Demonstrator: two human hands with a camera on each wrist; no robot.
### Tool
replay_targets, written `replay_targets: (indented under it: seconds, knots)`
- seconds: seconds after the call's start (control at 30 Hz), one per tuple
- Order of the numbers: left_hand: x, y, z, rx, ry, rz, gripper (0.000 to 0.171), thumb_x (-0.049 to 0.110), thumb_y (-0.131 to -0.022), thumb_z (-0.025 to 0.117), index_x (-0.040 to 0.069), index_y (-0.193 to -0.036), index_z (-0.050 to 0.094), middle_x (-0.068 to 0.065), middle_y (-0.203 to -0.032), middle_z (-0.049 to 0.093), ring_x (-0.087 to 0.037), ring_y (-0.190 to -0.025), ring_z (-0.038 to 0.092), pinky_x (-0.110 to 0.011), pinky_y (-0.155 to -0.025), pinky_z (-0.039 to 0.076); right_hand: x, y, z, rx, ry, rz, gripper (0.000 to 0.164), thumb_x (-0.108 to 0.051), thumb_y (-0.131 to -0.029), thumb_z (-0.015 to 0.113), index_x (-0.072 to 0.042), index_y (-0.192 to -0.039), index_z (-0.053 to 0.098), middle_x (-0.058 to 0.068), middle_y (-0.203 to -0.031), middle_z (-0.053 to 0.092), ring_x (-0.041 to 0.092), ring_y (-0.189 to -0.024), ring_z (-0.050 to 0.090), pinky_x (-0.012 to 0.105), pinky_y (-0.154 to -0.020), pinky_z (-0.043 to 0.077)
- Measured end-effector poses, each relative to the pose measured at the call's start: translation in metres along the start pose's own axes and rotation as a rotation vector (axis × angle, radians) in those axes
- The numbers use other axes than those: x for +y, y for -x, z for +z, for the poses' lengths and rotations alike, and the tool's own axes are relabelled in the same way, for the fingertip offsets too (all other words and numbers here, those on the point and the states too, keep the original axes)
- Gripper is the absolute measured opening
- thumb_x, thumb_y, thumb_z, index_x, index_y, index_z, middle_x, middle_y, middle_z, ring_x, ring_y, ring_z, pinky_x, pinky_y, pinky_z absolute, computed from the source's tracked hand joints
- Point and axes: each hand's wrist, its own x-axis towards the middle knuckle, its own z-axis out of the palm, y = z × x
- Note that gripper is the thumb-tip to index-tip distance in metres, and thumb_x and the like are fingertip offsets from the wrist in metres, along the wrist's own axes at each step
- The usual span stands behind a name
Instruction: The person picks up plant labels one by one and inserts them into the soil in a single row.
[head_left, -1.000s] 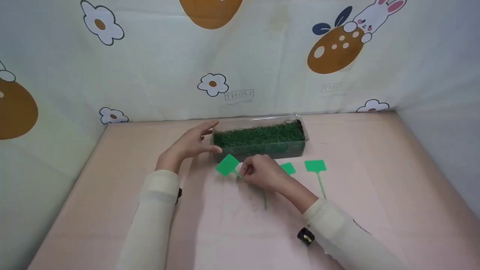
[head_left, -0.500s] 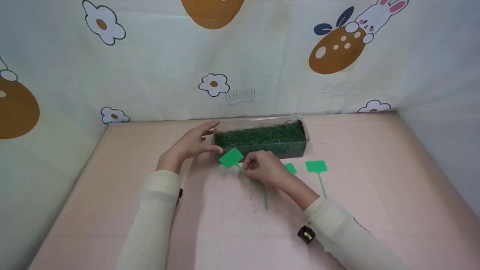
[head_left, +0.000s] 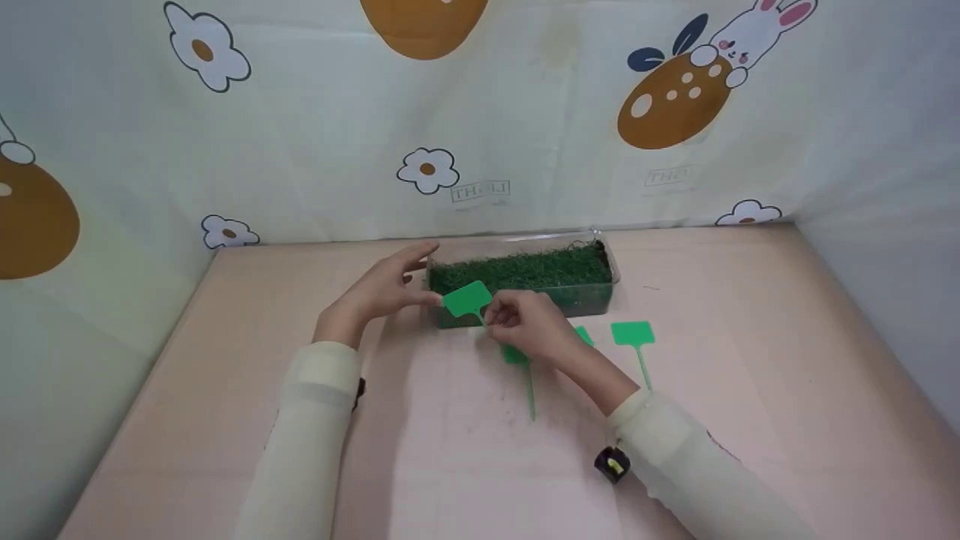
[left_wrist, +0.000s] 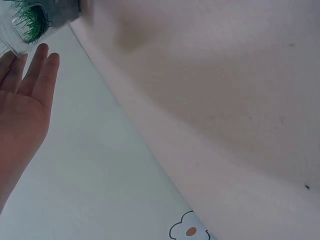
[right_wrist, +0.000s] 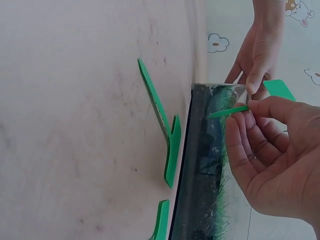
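Observation:
My right hand (head_left: 529, 324) pinches the stem of a green plant label (head_left: 466, 300) in front of the left part of a clear plastic box (head_left: 585, 300). In the right wrist view the label's pointed tip (right_wrist: 220, 113) sticks out past the fingers, over the box. Dense green grass (head_left: 532, 268) fills the box. My left hand (head_left: 379, 291) is at the box's left end, thumb at the front and fingers behind. Its fingers (left_wrist: 47, 75) look nearly straight in the left wrist view, at the box's edge.
Three more green plant labels lie on the pink tabletop before the box: one label (head_left: 516, 355) partly under my right hand, another label (head_left: 585, 335) mostly hidden by it, and a right-hand label (head_left: 632, 332). A patterned cloth wall (head_left: 337, 150) stands close behind the box.
My right hand has lifted the plant label up towards the box, and its flat head has turned more level. The left hand and the box have stayed put.

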Motion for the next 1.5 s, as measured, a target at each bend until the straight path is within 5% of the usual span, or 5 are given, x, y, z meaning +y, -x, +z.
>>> replay_targets:
  seconds: [0.67, 1.5]
  knots:
    - [-0.001, 0.002, 0.0, -0.004, 0.009, -0.022, 0.094, 0.031, -0.083, 0.081, 0.021, -0.159, 0.026, -0.003, -0.167, 0.024, -0.029, -0.15, 0.033, -0.047, -0.124, 0.032, -0.003, -0.008, -0.004, 0.09, -0.167, -0.045, 0.009, -0.009, -0.094, 0.067, -0.008, -0.102, 0.068, 0.007, -0.101, 0.07, 0.014, -0.09, 0.068, 0.029, -0.08, 0.06]
    - [-0.003, 0.0, 0.003, 0.011, 0.004, 0.001, 0.091, 0.025, -0.085, 0.08, 0.02, -0.159, 0.026, -0.004, -0.166, 0.024, -0.031, -0.15, 0.033, -0.048, -0.124, 0.032, -0.009, -0.018, -0.009, 0.19, -0.169, -0.107, 0.017, -0.013, -0.094, 0.068, -0.002, -0.107, 0.067, 0.009, -0.104, 0.072, 0.02, -0.096, 0.07, 0.031, -0.081, 0.061]
